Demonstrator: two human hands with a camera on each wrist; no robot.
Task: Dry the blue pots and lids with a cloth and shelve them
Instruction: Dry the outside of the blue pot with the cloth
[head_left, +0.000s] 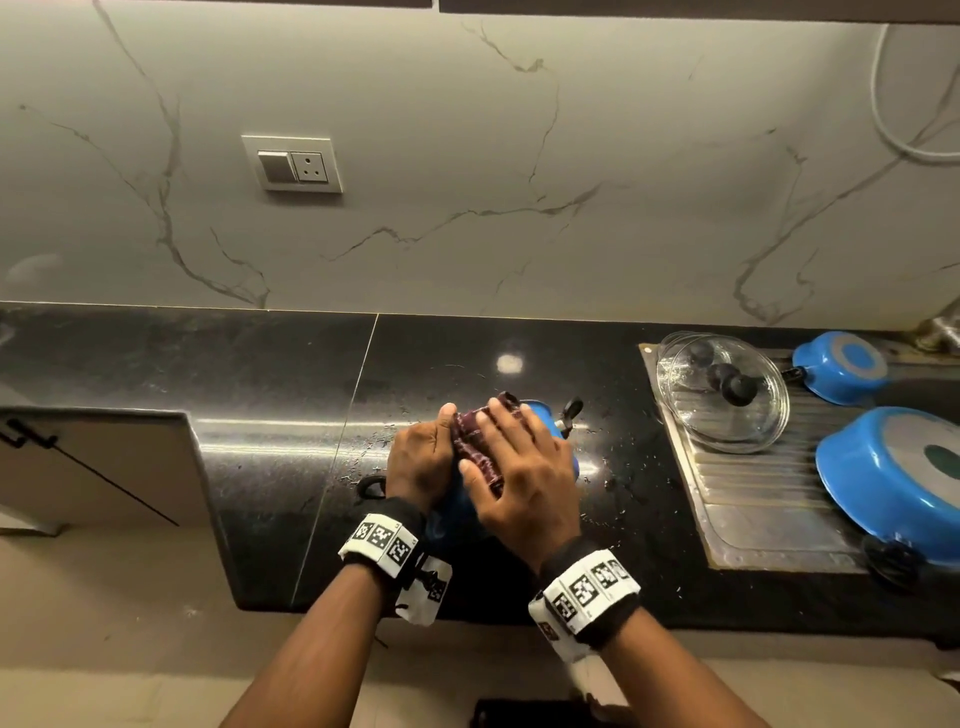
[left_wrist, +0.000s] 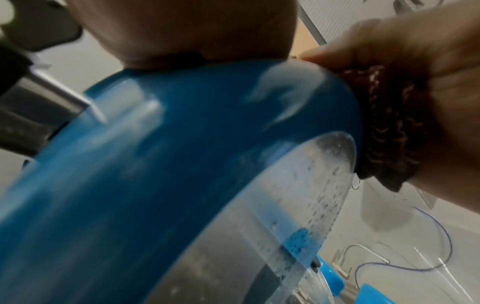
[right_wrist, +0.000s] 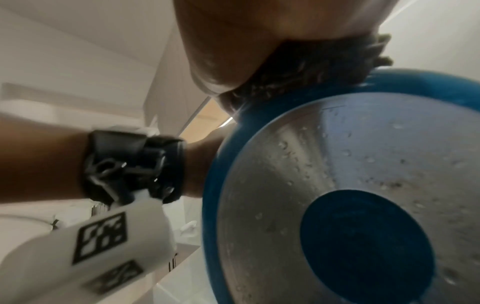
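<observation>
A blue pot (head_left: 546, 420) with a steel base is held on its side above the black counter (head_left: 260, 374). My left hand (head_left: 420, 460) grips its left rim, fingers curled over the edge. My right hand (head_left: 519, 470) lies on top with fingers spread, pressing a dark maroon cloth (head_left: 478, 447) against the pot's wall. One black pot handle (head_left: 571, 411) sticks out at the far side. The left wrist view shows the pot wall (left_wrist: 207, 144) and the cloth (left_wrist: 389, 133) under my right hand (left_wrist: 428, 72). The right wrist view shows the wet base (right_wrist: 363, 174) and the cloth (right_wrist: 311, 67).
On the steel drainboard (head_left: 753, 499) at the right lie stacked glass lids (head_left: 722, 389), a small upturned blue pan (head_left: 841, 366) and a large upturned blue pot (head_left: 893, 483). Water drops speckle the counter. An open cabinet door (head_left: 93, 467) juts out at the left.
</observation>
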